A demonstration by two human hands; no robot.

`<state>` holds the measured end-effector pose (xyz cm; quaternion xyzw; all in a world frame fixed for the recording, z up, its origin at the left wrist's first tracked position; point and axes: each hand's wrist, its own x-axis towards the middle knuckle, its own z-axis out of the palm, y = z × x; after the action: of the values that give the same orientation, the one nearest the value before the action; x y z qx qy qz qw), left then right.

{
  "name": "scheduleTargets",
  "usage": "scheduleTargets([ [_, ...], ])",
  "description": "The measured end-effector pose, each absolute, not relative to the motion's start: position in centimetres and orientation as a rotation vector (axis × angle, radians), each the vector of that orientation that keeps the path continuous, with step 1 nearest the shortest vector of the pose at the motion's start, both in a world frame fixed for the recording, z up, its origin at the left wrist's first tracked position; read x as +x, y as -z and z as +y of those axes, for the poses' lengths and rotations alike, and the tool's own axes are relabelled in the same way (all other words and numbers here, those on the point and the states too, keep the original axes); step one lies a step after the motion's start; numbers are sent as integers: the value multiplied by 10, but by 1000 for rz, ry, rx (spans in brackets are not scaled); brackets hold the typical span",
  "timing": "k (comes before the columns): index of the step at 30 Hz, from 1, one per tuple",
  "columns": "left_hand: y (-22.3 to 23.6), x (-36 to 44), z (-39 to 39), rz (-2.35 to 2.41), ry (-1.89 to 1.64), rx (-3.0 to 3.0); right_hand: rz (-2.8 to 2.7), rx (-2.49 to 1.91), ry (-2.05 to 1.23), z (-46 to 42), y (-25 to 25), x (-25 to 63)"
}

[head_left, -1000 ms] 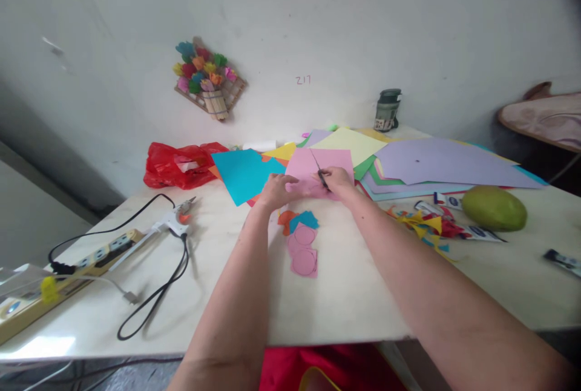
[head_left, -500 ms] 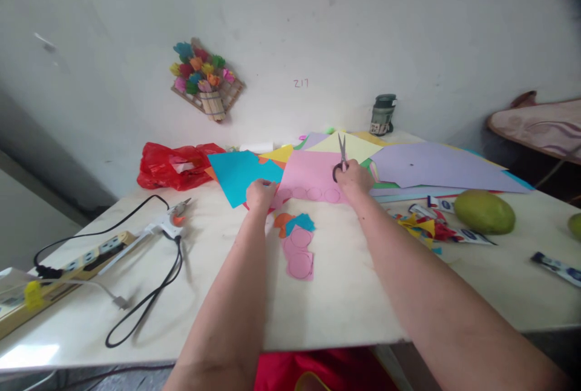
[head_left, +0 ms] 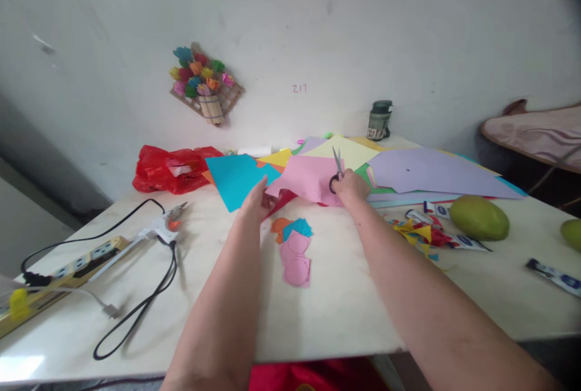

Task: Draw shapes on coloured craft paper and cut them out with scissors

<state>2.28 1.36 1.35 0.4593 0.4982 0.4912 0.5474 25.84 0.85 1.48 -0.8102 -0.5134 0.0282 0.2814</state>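
My left hand (head_left: 255, 200) pinches the lower left corner of a pink paper sheet (head_left: 306, 178) and lifts it off the white table (head_left: 345, 294). My right hand (head_left: 350, 185) grips a pair of scissors (head_left: 336, 167) with black handles, blades pointing up, at the sheet's right edge. In front of the hands lie pink paper circles (head_left: 296, 261) with blue and orange scraps (head_left: 290, 226).
A blue sheet (head_left: 236, 177), lilac sheet (head_left: 436, 173) and other coloured sheets fan out behind. A red plastic bag (head_left: 170, 168), glue gun (head_left: 161, 230) and power strip (head_left: 59, 270) lie left. Paper scraps (head_left: 424, 233), a green fruit (head_left: 479, 217) and a dark jar (head_left: 379, 120) sit right.
My right hand took up the scissors and moved right with blades upright. My left hand slid to the pink sheet's corner and raised it, so the sheet now tilts up.
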Motion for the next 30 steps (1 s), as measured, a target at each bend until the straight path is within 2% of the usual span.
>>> scheduleTargets([
  [3, -20, 28, 4, 791, -1195, 753, -1356, -2146, -108, 9, -14, 257],
  [5, -21, 32, 0, 727, -1167, 657, -1348, -2116, -140, 10, -14, 256],
  [13, -15, 42, -3, 804, -971, 784, -1376, -2047, -213, 13, -12, 248],
  [22, -9, 66, 2, 1072, -1060, 879, -1519, -1925, -148, 2, -22, 227],
  [26, -9, 70, 2, 1185, -1201, 897, -1500, -1861, -120, -1, -25, 219],
  [30, -11, 60, 7, 1153, -1502, 1010, -1363, -1777, -75, -1, -27, 220],
])
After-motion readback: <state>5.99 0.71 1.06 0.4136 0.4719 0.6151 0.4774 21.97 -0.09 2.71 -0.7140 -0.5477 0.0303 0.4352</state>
